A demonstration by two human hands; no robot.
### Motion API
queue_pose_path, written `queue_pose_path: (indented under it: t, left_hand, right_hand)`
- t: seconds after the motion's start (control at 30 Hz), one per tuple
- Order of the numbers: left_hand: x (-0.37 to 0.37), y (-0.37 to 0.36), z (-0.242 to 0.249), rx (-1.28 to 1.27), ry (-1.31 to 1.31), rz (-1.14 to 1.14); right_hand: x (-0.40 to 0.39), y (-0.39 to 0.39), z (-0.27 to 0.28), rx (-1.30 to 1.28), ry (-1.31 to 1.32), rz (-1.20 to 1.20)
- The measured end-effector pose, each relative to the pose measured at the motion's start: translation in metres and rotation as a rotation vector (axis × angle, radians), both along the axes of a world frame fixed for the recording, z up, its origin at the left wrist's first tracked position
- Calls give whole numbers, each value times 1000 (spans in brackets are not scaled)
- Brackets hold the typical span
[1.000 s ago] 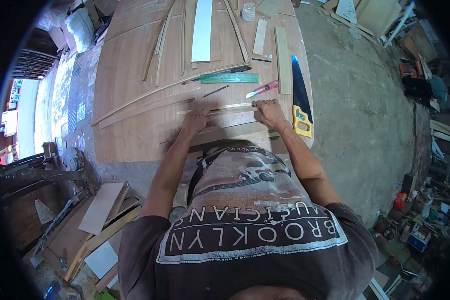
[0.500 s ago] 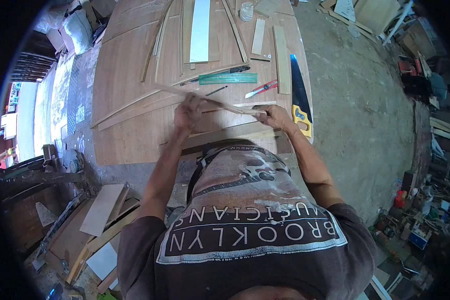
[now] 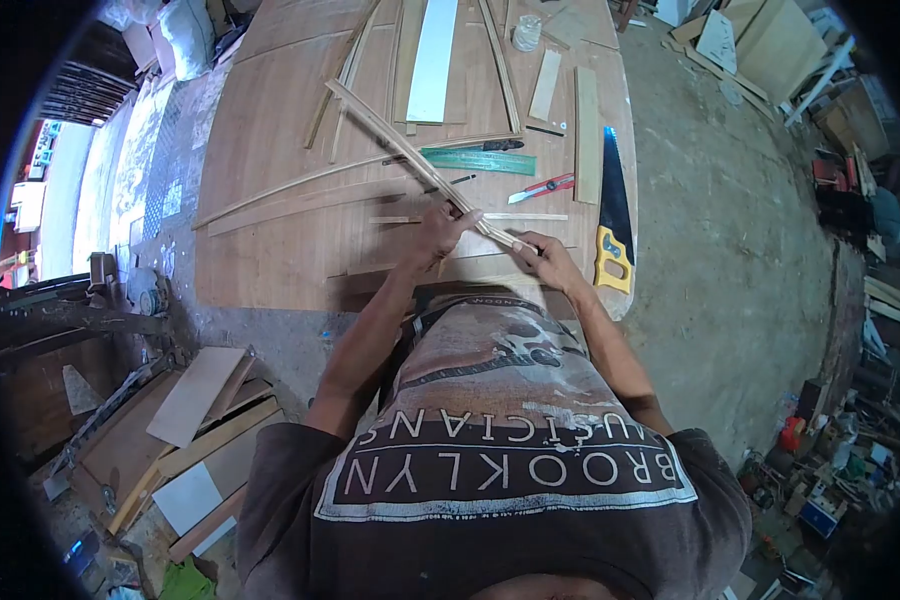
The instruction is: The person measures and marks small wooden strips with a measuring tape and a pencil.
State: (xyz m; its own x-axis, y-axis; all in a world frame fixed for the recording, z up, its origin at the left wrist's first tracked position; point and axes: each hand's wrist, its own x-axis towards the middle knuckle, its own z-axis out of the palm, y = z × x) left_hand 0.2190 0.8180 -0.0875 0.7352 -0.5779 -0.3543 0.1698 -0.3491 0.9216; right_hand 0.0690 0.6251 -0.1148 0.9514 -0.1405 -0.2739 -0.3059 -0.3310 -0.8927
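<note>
Wooden strips [image 3: 395, 142], bundled, are pinched between thumb and fingers by the left hand [image 3: 438, 235] and, at the near end, the right hand [image 3: 555, 265], apparently so alignment is kept.

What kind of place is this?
It looks like a woodworking shop, perhaps a small one. You can see a handsaw with a yellow handle and a red utility knife on the wooden table, plus wood offcuts piled on the floor.

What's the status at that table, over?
Left hand gripping thin wood strips, right hand holding their near end. Strips slanting over table. Utility knife and handsaw nearby, neither touching the strips.
</note>
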Motion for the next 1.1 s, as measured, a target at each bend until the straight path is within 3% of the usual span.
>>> queue_pose_path:
  t: [0.13,0.23,0.47,0.57,0.63,0.67,0.73,0.77,0.83,0.87,0.93,0.97,1.03,1.07,1.1]
  left_hand:
    - [1,-1,33,162,6,-67]
    - [5,0,12,30,89,-43]
    - [9,6,5,111,52,-66]
    - [6,15,6,188,-90,-150]
    - [7,25,-2,386,-485,-94]
    - [7,27,-4,382,-488,-111]
    - [10,30,1,710,-378,-233]
    - [11,35,-11,713,-381,-238]
    - [6,45,-46,668,-746,-361]
    - [6,43,-56,670,-751,-373]
    - [-1,30,-57,499,-1066,-248]
    - [-2,22,-55,501,-1066,-265]
    - [-3,-2,-44,263,-1429,-352]
    - [-1,-11,-46,252,-1425,-360]
    - [4,-20,-44,341,-1291,-517]
  right_hand:
    - [1,-4,10,-30,-69,39]
    - [2,-5,21,-86,-35,61]
    - [10,-8,41,-221,-32,82]
    - [10,-20,50,-370,82,72]
    - [9,-28,54,-507,168,113]
    - [6,-32,47,-504,172,96]
    - [5,-38,21,-582,132,114]
    - [7,-43,8,-578,131,109]
    - [10,-49,-8,-567,78,219]
    - [12,-53,-12,-560,78,207]
    - [15,-52,-3,-655,26,295]
    - [15,-53,7,-660,21,299]
    - [12,-56,19,-647,1,290]
    - [8,-61,27,-647,-25,292]
    - [0,-68,37,-705,-124,261]
